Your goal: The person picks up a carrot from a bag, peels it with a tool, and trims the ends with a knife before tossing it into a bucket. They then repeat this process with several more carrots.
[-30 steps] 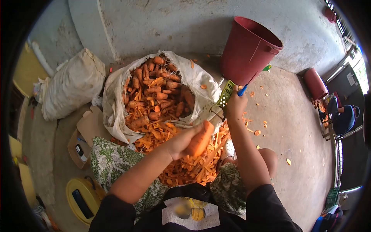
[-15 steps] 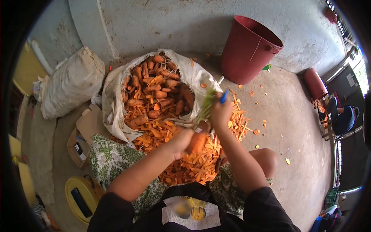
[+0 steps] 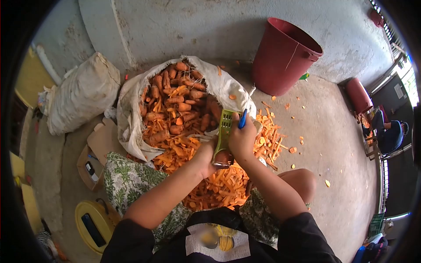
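Note:
My left hand (image 3: 205, 158) is closed around a carrot (image 3: 222, 156), mostly hidden by the fingers and the tool over it. In my right hand (image 3: 243, 139) is a green peeler (image 3: 225, 127) with a slotted handle, its head lying against the carrot. A blue handle (image 3: 242, 119) also sticks up between the right fingers; I cannot make out what it belongs to. Below both hands, a heap of orange carrot peelings (image 3: 223, 188) lies between my legs. Just ahead, an open white sack (image 3: 131, 109) holds many carrots (image 3: 177, 100).
A tall red bin (image 3: 280, 61) stands by the wall. At left are a stuffed white sack (image 3: 85, 96), a cardboard box (image 3: 103, 140) and a yellow lid (image 3: 83, 228) bearing a phone (image 3: 93, 230). Another person (image 3: 389, 131) sits far right, near a second red bin (image 3: 358, 95).
My right hand has moved down and slightly left, bringing the peeler onto the carrot. The peeler, blurred before, now shows sharply. The left hand has shifted slightly.

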Demonstrator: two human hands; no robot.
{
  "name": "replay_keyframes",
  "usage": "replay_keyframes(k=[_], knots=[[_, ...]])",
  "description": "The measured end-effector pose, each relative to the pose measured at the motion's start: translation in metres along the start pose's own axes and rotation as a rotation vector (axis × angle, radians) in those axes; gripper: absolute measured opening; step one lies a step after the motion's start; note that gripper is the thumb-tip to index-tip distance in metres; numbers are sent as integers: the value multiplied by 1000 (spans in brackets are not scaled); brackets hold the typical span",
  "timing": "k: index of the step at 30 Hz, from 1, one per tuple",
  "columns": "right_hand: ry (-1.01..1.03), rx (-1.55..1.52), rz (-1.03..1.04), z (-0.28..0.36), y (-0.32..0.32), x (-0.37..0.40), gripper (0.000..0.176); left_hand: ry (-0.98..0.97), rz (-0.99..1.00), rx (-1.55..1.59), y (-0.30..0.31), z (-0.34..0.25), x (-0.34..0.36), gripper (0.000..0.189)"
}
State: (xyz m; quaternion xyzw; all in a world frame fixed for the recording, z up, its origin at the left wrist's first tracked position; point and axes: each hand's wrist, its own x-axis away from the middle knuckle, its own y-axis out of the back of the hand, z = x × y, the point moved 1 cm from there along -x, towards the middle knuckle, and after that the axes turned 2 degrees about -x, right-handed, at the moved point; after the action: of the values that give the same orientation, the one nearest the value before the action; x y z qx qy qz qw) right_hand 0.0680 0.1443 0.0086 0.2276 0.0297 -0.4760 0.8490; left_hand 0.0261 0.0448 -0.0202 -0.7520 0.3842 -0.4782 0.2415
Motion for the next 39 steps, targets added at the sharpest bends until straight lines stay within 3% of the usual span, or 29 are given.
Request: replay_keyframes(k=[2,5,7,9,10,13,16,17,20,21,23,25,27,28,30,33,38,39], knots=[[-60,36,-19,-10,-1,-12,23,-58,185,-115,15,6,-13,35],[-179,63,-301,-28,18,-57,29,70,195,-371,-15,8,17,37],[-120,72,-349,-59,31,-83,30,60,219,-382,-19,11,20,41],[-216,-112,-337,-59,37,-87,29,10,155,-217,-25,4,22,43],[-169,-217,-294,-49,33,-79,28,8,164,-246,-15,-2,14,39],[-189,-276,-131,3,19,-36,26,-28,19,-108,-3,-12,6,34],[-114,-211,20,14,5,-2,21,-63,65,-67,3,-12,-1,33],[3,-146,-23,2,-2,0,24,-99,57,-57,4,-11,-3,34],[63,-59,-54,-1,-2,-10,26,-73,32,-42,-1,-2,-3,36],[-11,-70,-72,-5,0,-15,27,-75,31,-41,-1,-1,-1,36],[-220,-165,-195,-21,8,-41,28,34,52,-376,-5,-2,10,41],[-211,-71,-372,-64,24,-81,27,82,188,-508,-27,-2,31,48],[-161,-353,-414,-83,28,-95,27,85,274,-283,-18,5,21,43],[-161,-354,-415,-63,28,-87,27,85,274,-284,-16,2,19,43],[-258,-433,-182,-20,26,-60,26,14,103,-193,-10,-9,14,38],[-153,-321,-6,0,7,-22,25,-53,126,-142,1,-12,2,32],[28,-60,-38,4,-6,-2,22,-51,57,10,1,-8,2,31],[29,-59,-36,3,-6,-6,22,-58,151,-81,9,-9,-4,33]])
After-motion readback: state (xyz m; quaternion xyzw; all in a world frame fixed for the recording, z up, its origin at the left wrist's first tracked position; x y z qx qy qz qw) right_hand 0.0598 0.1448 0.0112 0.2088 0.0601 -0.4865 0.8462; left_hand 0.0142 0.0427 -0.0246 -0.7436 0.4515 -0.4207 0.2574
